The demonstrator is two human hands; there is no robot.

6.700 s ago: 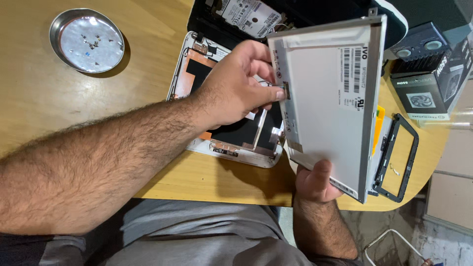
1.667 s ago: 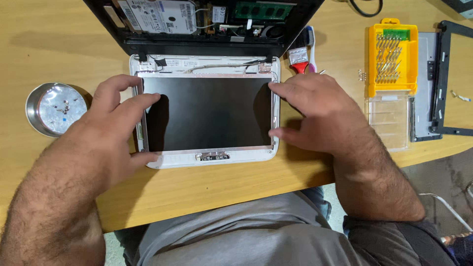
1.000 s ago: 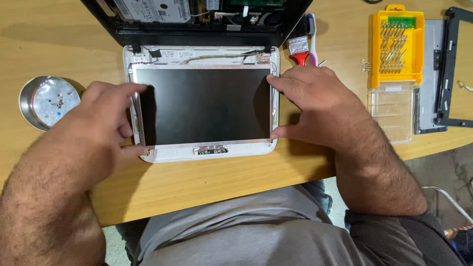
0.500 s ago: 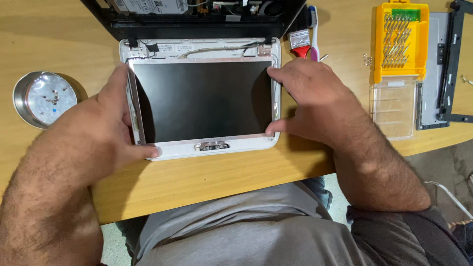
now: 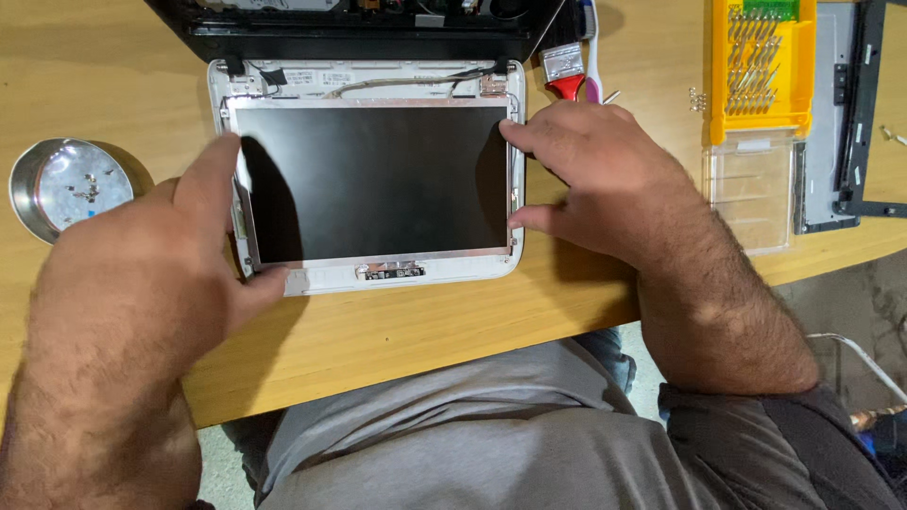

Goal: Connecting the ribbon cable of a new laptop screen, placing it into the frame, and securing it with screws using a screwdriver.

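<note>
Between the two hands lies the dark rectangular screen panel (image 5: 373,182), seated in its white plastic lid shell (image 5: 472,274) on the wooden table (image 5: 397,331). The left hand (image 5: 151,274) spreads open, fingertips pressing the panel's left edge; the right hand (image 5: 590,179) (fingers loosely curled, grasping nothing) touches the right edge. A round metal dish (image 5: 66,184) sits beyond the left hand.

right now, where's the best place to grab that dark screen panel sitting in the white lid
Probably by its two short side edges, fingertips coming in from left and right. The screen panel lies flat in the white lid, so the metal side strips are the exposed grip; the glass face is best avoided. The left hand and right hand already flank it.
</note>
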